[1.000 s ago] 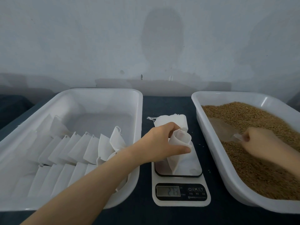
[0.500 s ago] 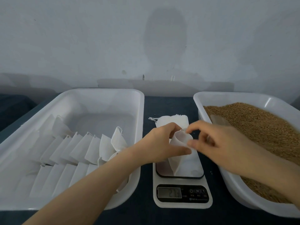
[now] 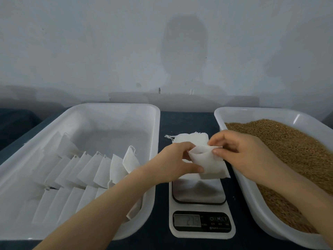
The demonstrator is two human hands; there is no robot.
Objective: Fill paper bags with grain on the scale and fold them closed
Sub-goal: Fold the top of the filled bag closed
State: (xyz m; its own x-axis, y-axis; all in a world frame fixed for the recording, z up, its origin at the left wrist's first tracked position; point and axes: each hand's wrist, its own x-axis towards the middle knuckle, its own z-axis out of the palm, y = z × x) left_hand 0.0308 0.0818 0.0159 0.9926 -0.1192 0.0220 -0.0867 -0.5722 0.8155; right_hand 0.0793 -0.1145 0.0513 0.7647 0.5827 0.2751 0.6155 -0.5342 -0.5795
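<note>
Both hands, left hand (image 3: 175, 160) & right hand (image 3: 239, 152), pinch the bag (image 3: 207, 162) mouth just above the scale (image 3: 199, 193); if the thin paper tilts or slips, grain can spill before the fold.

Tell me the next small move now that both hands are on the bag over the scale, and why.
Probably fold the top edge over. The left hand grips the paper bag by its side and the right hand pinches its open mouth, with the bag held just above the scale platform. No scoop is in hand, so filling looks finished; closing comes next, before it joins the folded bags in the left tray.
</note>
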